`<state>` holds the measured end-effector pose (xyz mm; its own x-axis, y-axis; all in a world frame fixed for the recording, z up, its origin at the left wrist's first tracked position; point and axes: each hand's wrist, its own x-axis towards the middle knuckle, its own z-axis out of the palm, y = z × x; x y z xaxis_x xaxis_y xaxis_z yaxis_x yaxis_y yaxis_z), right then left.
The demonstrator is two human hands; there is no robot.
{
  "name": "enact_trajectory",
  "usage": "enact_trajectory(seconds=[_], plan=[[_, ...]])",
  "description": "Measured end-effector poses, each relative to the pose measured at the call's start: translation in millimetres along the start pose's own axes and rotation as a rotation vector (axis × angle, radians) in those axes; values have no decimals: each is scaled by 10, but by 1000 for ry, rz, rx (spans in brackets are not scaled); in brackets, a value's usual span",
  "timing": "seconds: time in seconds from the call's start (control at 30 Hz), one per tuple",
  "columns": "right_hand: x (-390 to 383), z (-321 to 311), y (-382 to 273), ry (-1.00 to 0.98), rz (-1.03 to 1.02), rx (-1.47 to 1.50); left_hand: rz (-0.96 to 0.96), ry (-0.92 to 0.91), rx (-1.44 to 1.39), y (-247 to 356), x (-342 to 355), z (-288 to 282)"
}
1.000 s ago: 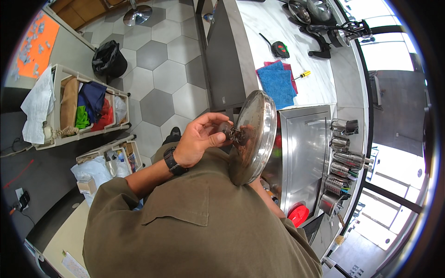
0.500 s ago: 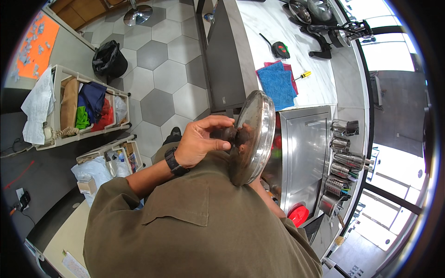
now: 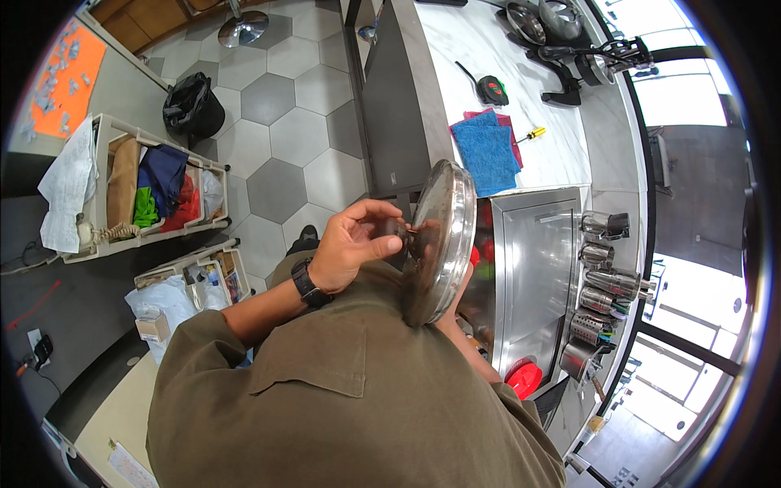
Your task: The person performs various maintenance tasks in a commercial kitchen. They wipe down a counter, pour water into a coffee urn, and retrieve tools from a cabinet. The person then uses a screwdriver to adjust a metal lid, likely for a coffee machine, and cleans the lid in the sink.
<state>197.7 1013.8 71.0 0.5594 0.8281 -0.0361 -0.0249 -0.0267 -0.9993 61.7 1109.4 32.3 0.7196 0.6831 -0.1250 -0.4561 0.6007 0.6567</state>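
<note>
A round glass pot lid with a shiny metal rim is held upright on edge in front of my body. The fingers and thumb of my left hand are closed around its dark knob. My right hand is behind the lid's far side, by the rim; its fingers are mostly hidden, so what it holds does not show. A small red piece peeks out beside the rim near that hand; I cannot make out what it is.
To the right are a steel counter panel, several metal utensil cups and a red round item. Farther off lie blue cloths, a yellow-handled screwdriver and a tape measure. Storage bins and a black trash bin are at left.
The lid has turned slightly more edge-on and shifted a little left. More of my right hand now shows past the rim, with the small red piece near it. My left hand keeps the knob.
</note>
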Motion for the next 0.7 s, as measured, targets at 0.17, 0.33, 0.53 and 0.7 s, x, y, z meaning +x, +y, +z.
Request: enact_trajectory(seconds=[0.17, 0.33, 0.53, 0.7], plan=[[-32, 8, 13, 24, 72, 81, -64, 20, -80, 27, -20, 25], [-7, 80, -34, 38, 65, 135, -64, 19, -92, 5, -6, -1], [-10, 3, 27, -14, 15, -6, -99, 39, -42, 3, -10, -4], [-4, 20, -33, -16, 18, -14, -113, 44, -41, -11, -5, -10]])
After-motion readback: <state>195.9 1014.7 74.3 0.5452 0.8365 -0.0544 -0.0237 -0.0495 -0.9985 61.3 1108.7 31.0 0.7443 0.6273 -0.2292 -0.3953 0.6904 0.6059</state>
